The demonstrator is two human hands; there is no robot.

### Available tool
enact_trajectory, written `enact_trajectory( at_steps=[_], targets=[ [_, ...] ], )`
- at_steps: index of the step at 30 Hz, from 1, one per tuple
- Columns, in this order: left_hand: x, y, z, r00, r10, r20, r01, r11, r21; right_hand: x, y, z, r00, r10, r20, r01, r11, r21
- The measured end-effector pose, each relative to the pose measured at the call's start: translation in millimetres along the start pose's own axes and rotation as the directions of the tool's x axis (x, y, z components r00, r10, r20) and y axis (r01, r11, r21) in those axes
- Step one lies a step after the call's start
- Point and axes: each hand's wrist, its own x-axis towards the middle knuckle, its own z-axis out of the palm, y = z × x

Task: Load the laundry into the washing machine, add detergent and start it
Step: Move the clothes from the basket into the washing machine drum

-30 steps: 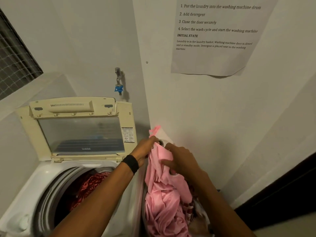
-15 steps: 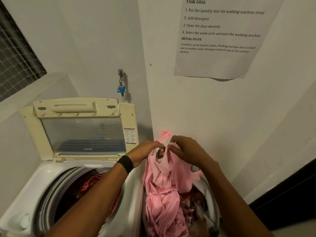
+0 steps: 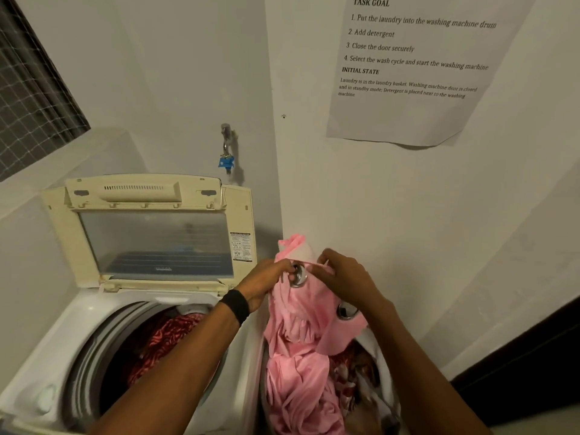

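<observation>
A white top-load washing machine [image 3: 78, 312] stands at the left with its cream lid [image 3: 150, 227] raised; red patterned cloth [image 3: 163, 343] lies in the drum. To its right a pink curtain [image 3: 301, 356] with metal eyelets hangs up out of the laundry basket [image 3: 381, 359]. My left hand [image 3: 266, 284] grips the curtain's top edge beside one eyelet. My right hand [image 3: 342, 274] pinches the same top edge just to the right. The basket's lower part is hidden by the cloth and my arm.
A wall tap [image 3: 226, 149] with a blue fitting sits above the machine. A paper task sheet [image 3: 411, 67] hangs on the right wall. A meshed window [image 3: 31, 98] is at the upper left. More patterned laundry [image 3: 351, 375] fills the basket.
Both hands have lifted the pink curtain's top edge higher out of the basket. My right hand moved up from the middle of the cloth to the top edge near my left hand.
</observation>
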Motion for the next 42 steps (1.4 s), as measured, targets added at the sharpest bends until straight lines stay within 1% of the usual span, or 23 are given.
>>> enact_trajectory(
  at_steps=[3,4,5,6,7,8,10,11,13,16,18,20,23,26,28,30,31,33,35,36,38,40,42],
  targets=[
    [3.5,0.9,-3.3,0.996,0.014,-0.089,-0.019,0.998,-0.057,-5.0,17.5,-6.9,0.965,0.09,0.246,-0.041,0.979,-0.197],
    [3.7,1.5,-3.0,0.993,0.025,-0.114,-0.03,0.999,-0.039,-7.4,21.9,-8.0,0.951,0.131,0.278,-0.072,0.974,-0.215],
    [4.7,0.7,-2.3,0.989,0.046,-0.137,-0.048,0.999,-0.012,-9.2,24.4,-10.1,0.951,0.165,0.26,-0.11,0.97,-0.216],
    [5.2,0.3,-0.4,0.984,0.055,-0.172,-0.054,0.998,0.006,-9.7,24.1,-12.9,0.963,0.179,0.201,-0.141,0.972,-0.191],
    [6.3,-0.3,1.5,0.976,0.064,-0.21,-0.062,0.998,0.017,-9.2,21.7,-15.9,0.976,0.184,0.118,-0.169,0.978,-0.124],
    [6.8,-0.2,4.4,0.967,0.074,-0.245,-0.069,0.997,0.029,-9.2,17.6,-19.3,0.982,0.185,0.024,-0.185,0.983,-0.011],
    [6.9,-0.2,11.0,0.953,0.101,-0.287,-0.088,0.995,0.056,-8.5,6.6,-22.6,0.965,0.228,-0.131,-0.191,0.95,0.248],
    [6.0,0.4,15.3,0.952,0.11,-0.286,-0.091,0.993,0.078,-9.0,-0.8,-22.3,0.954,0.257,-0.153,-0.19,0.917,0.351],
    [2.5,2.4,24.8,0.96,0.118,-0.255,-0.09,0.989,0.12,-8.6,-12.4,-15.6,0.955,0.271,-0.118,-0.175,0.84,0.513],
    [-3.4,1.8,36.0,0.987,0.098,-0.126,-0.087,0.992,0.091,-10.3,-21.0,-1.4,0.97,0.22,-0.103,-0.1,0.748,0.656],
    [-8.2,0.8,37.2,0.994,0.112,-0.008,-0.111,0.992,0.06,-11.0,-22.5,4.3,0.973,0.186,-0.14,-0.051,0.756,0.652],
    [-12.2,2.0,34.3,0.987,0.133,0.086,-0.142,0.984,0.104,-9.9,-22.6,8.5,0.97,0.174,-0.169,-0.028,0.774,0.632],
    [-13.0,6.2,30.8,0.977,0.12,0.175,-0.145,0.98,0.135,-6.8,-17.5,10.0,0.971,0.18,-0.155,-0.037,0.758,0.651],
    [-9.2,4.9,29.1,0.986,0.1,0.135,-0.12,0.982,0.149,-9.2,-15.2,4.1,0.984,0.15,-0.101,-0.032,0.694,0.719],
    [-8.4,5.0,31.6,0.993,0.099,0.058,-0.106,0.987,0.125,-13.5,-9.7,-1.7,0.992,0.087,-0.095,0.013,0.665,0.746],
    [-10.0,11.2,31.9,0.994,0.099,-0.04,-0.098,0.995,0.016,-16.7,5.6,-2.9,0.995,0.024,-0.1,0.056,0.692,0.719],
    [-11.0,17.3,30.3,0.993,0.098,-0.073,-0.101,0.994,-0.037,-19.6,12.5,-1.1,0.998,-0.005,-0.066,0.049,0.725,0.688],
    [-13.1,32.1,26.7,0.99,0.109,-0.094,-0.117,0.99,-0.078,-24.5,27.5,12.8,0.997,-0.038,0.07,-0.015,0.77,0.638],
    [-17.7,49.4,28.9,0.99,0.131,-0.059,-0.137,0.983,-0.124,-24.8,30.8,36.1,0.977,-0.113,0.183,-0.018,0.805,0.593],
    [-20.4,58.3,32.9,0.99,0.135,-0.036,-0.139,0.976,-0.168,-23.8,29.1,49.4,0.974,-0.108,0.197,-0.022,0.827,0.562],
    [-27.4,77.6,40.7,0.987,0.16,0.002,-0.154,0.954,-0.257,-27.0,22.9,74.7,0.981,0.003,0.196,-0.104,0.856,0.507],
    [-31.2,95.3,42.0,0.975,0.223,-0.019,-0.219,0.933,-0.286,-33.3,22.8,92.0,0.974,0.091,0.208,-0.193,0.815,0.547],
    [-33.3,107.9,35.1,0.958,0.272,-0.095,-0.287,0.924,-0.251,-40.7,30.3,98.2,0.953,0.179,0.245,-0.29,0.777,0.558]
  ],
)
